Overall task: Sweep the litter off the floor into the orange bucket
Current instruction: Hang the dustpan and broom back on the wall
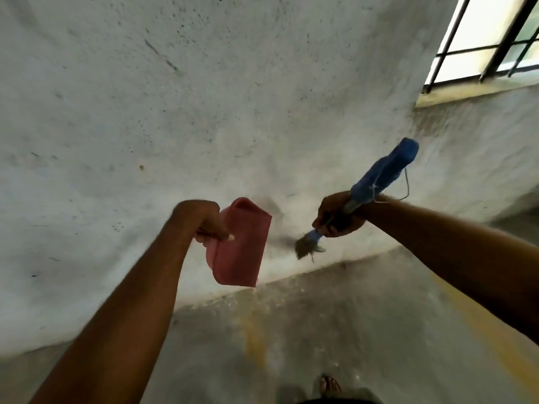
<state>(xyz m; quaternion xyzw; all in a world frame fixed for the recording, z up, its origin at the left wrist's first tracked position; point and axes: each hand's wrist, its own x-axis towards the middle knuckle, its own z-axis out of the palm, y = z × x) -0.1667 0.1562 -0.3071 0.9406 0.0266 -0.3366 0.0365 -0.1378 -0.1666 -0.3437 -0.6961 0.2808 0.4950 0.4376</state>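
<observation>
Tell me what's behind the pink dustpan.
The speckled white wall, with a dark smudge beside its top corner. The dustpan, held by the left hand, covers the rest.

Stained concrete floor [335, 322], sandalled foot [329, 384].

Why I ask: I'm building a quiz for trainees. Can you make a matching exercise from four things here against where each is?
1 pink dustpan
2 blue-handled broom
3 barred window
4 sandalled foot

A gripped in the right hand
B upper right corner of the view
C gripped in the left hand
D on the floor, bottom edge

Pairs: 1-C, 2-A, 3-B, 4-D
</observation>
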